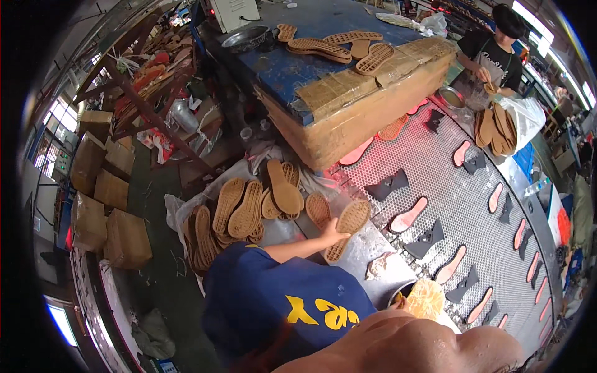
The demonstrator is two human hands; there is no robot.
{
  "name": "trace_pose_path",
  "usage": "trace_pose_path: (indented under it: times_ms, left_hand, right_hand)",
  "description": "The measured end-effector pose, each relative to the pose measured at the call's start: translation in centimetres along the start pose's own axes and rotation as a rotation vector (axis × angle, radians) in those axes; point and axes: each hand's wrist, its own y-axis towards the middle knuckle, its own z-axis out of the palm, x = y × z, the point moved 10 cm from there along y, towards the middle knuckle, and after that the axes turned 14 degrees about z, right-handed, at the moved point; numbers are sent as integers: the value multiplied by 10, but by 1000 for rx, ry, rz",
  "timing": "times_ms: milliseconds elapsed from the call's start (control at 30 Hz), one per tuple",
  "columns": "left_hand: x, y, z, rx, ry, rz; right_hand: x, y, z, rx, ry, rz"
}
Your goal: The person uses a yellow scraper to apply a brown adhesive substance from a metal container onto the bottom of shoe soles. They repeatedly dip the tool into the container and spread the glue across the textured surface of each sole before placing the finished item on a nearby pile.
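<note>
A tan, grid-patterned shoe sole (354,215) stands raised in my left hand (336,232), its fingers closed on the edge. Another sole (336,252) lies just below that hand on the pale work surface, and a third sole (318,209) is beyond the wrist. To the left, a pile of similar soles (245,208) rests on plastic sheeting. Little of my right hand (398,303) shows; its fingers close around something yellow at the rim of a bowl (402,291). A pale yellow, rough-textured round thing (426,299) is beside it.
A metal mesh conveyor (435,205) carries rows of pink insoles (409,215) and black shoe uppers (425,239). A cardboard-edged blue table (267,68) bears more soles. Across the conveyor, a co-worker (497,56) handles a sole. Cartons (127,239) stand on the left floor.
</note>
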Motion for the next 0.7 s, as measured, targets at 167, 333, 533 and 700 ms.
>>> trace_pose_path:
  times_ms: [167,333,533,700]
  left_hand:
    - [-18,1,73,52,-465,-69]
    - [18,-7,78,-30,-479,-57]
    - [115,-33,18,-334,-148,-153]
    - [103,-31,22,-335,-68,-185]
  right_hand:
    - [43,0,-20,-45,-164,-192]
    - [44,-4,-29,-108,-224,-265]
    - [26,-10,-24,-93,-279,-261]
    - [15,-4,-30,-71,-270,-255]
